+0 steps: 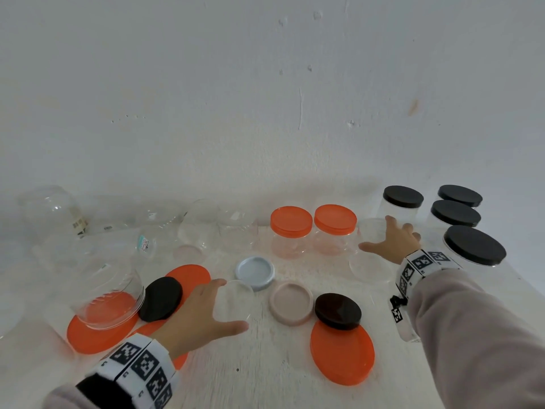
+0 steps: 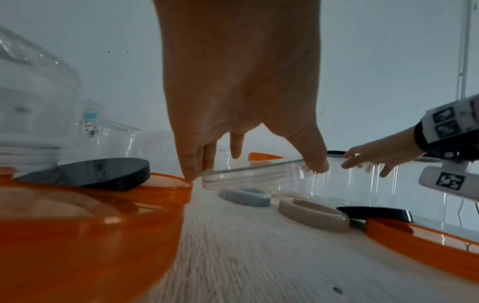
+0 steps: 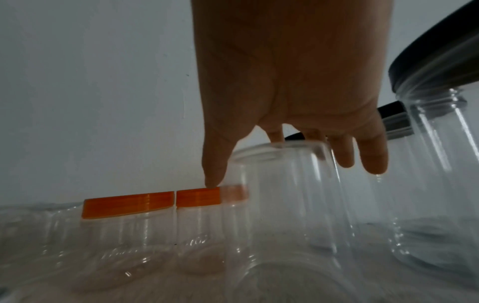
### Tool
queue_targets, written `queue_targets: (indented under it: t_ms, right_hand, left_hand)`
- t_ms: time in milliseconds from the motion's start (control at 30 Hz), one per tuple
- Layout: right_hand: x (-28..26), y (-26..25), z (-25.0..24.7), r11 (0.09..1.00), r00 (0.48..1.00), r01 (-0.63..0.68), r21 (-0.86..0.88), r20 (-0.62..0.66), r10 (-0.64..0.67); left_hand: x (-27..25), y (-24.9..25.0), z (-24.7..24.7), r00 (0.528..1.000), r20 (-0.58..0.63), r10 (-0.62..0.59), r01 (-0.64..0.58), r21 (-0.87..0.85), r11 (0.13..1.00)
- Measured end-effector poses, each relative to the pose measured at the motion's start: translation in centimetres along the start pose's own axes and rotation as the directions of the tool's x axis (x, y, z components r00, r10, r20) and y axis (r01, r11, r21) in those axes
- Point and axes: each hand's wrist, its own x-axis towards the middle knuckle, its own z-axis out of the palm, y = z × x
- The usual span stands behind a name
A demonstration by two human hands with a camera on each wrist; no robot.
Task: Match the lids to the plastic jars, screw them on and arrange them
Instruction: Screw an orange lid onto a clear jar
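Observation:
My left hand (image 1: 234, 304) reaches over the middle of the white table (image 1: 265, 364). It pinches a clear lid (image 2: 259, 178) by the rim, fingers on one side and thumb on the other. My right hand (image 1: 376, 233) is spread over the mouth of an open clear jar (image 3: 290, 205) standing right of two orange-lidded jars (image 1: 291, 221). Its fingers look straight, and I cannot tell if they touch the rim. Loose lids lie between the hands: blue (image 1: 255, 272), beige (image 1: 291, 302), black (image 1: 337, 310) and a large orange one (image 1: 342, 352).
Several black-lidded jars (image 1: 474, 245) stand at the back right. At the left a clear jar (image 1: 109, 296) lies on orange lids beside another black lid (image 1: 160, 298). Several uncapped clear jars (image 1: 50, 211) crowd the back left against the wall.

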Motion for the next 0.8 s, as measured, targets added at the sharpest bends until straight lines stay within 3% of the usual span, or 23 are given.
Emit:
queue_targets:
  t_ms: [267,500,633,733,800]
  right_hand:
    - [-1.7,-0.5,-1.0,0.997,0.996,0.079,-0.015,-0.042,-0.08]
    - [-4.4,-1.4,-2.3,0.946,0.99,0.142,0.292,-0.022,-0.142]
    - [-6.6,-2.5,-1.8,0.801,0.977,0.064,0.595,0.125,-0.17]
    - [-8.6,-3.2,-1.0,0.643,0.914,-0.053,0.764,0.296,-0.276]
    - [-9.9,-3.7,-0.4,0.608,0.862,-0.11,0.787,0.38,-0.336]
  left_hand:
    - [-1.5,0.6,-0.8,0.997,-0.076,0.027,-0.042,-0.197,0.979]
    - [-2.2,1.3,-1.9,0.991,-0.132,-0.022,-0.035,-0.408,0.912]
    - [-2.8,1.7,-3.0,0.98,-0.171,-0.102,-0.01,-0.557,0.83]
    - [-3.4,1.8,-3.7,0.969,-0.199,-0.144,-0.006,-0.606,0.795]
    - [-3.8,1.6,-4.0,0.969,-0.195,-0.152,0.0,-0.617,0.787]
